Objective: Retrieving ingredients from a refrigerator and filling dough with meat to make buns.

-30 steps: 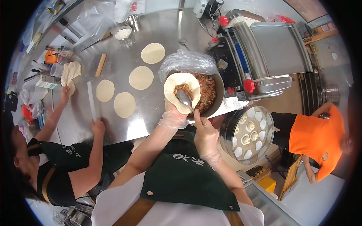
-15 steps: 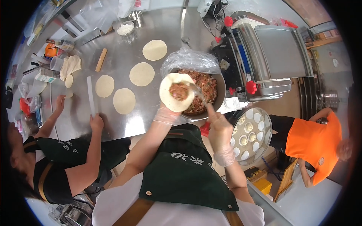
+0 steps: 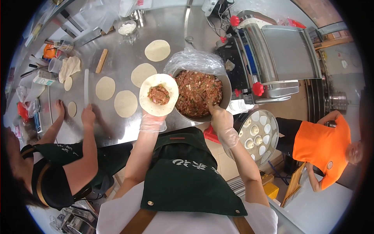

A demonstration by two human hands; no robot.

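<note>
My left hand [image 3: 152, 120], in a clear plastic glove, holds a round dough wrapper [image 3: 147, 104] from below. A lump of meat filling [image 3: 158, 95] sits at the wrapper's middle. Just right of it stands a metal pot [image 3: 227, 93] of chopped meat filling [image 3: 196, 91], its far rim draped with clear plastic film [image 3: 194, 62]. My gloved right hand [image 3: 223, 123] is closed round the handle of a metal spatula at the pot's near right rim; the blade is down in the filling, hidden from view.
Several flat dough rounds [image 3: 126, 103] lie on the steel table [image 3: 117, 50] to the left. A co-worker's hand [image 3: 88, 116] holds a pale stick [image 3: 86, 87] there. A dough roller machine [image 3: 269, 58] stands right. Below it, a round tray [image 3: 274, 136] carries buns. Another person in orange [image 3: 319, 144] stands beyond.
My left hand has moved the filled wrapper left, away from over the pot. My right hand has brought the spatula off the wrapper and down into the meat filling.
</note>
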